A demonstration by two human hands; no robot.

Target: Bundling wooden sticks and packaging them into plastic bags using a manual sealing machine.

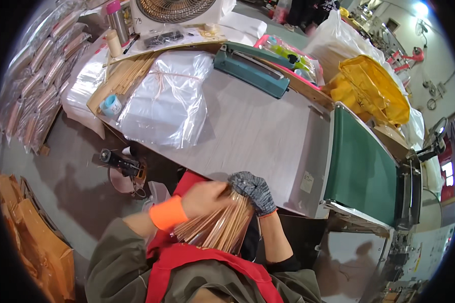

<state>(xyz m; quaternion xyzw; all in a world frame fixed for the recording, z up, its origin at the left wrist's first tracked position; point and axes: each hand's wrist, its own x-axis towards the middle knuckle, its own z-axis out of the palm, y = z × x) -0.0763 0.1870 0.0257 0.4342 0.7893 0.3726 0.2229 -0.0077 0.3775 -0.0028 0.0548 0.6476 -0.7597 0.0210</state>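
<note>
A bundle of thin wooden sticks [222, 224] fans out over my lap at the table's near edge, with clear plastic showing among the sticks. In a grey knitted glove, my right hand [252, 191] is closed round the upper end of the bundle. My left hand [203, 198], bare and with an orange band [168, 213] at the wrist, reaches across to the same end. Its fingers are smeared by motion and partly hidden against the glove, so their grip cannot be made out.
On the grey table [253, 131] lie a stack of clear plastic bags [162, 108], a teal bag sealer [252, 70] and a roll of blue tape [110, 105]. A green conveyor belt [361, 166] adjoins on the right. Filled bags [45, 65] are piled at far left.
</note>
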